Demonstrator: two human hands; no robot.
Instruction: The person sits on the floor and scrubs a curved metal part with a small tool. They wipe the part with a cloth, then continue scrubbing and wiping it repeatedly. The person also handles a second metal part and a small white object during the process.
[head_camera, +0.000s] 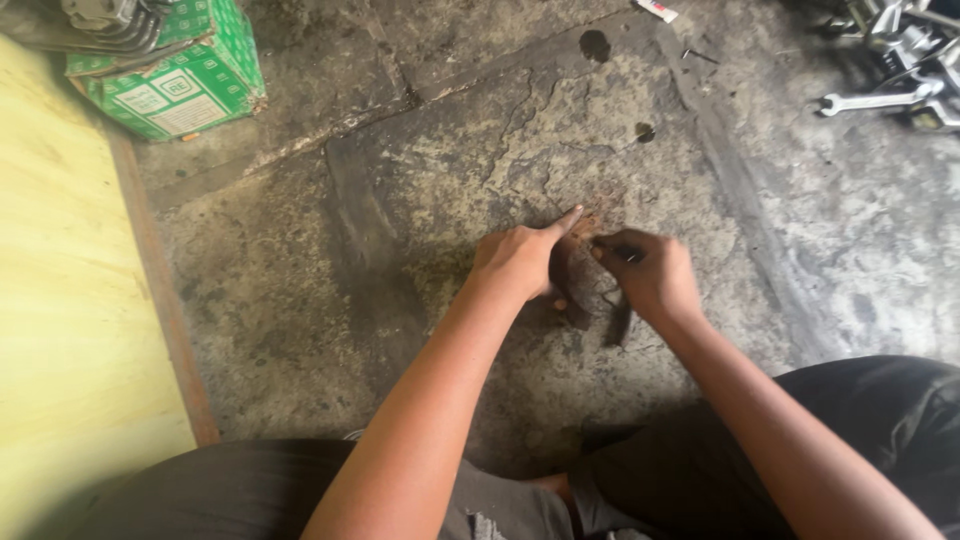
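Note:
Both my hands meet over a cracked, stained concrete floor (420, 200). My left hand (520, 258) presses down on a small dark piece (572, 300) lying on the floor, its forefinger stretched out to the upper right. Close beside it, my right hand (650, 275) is closed around a thin dark tool (617, 322) whose lower end sticks out below the fist. What the dark piece is cannot be made out; the hands hide most of it.
A green and white cardboard box (185, 85) with a metal part on top stands at the upper left. A yellow board (60, 300) with a rusty edge runs along the left. Wrenches and metal parts (885, 100) lie at the upper right. My dark-trousered knees fill the bottom.

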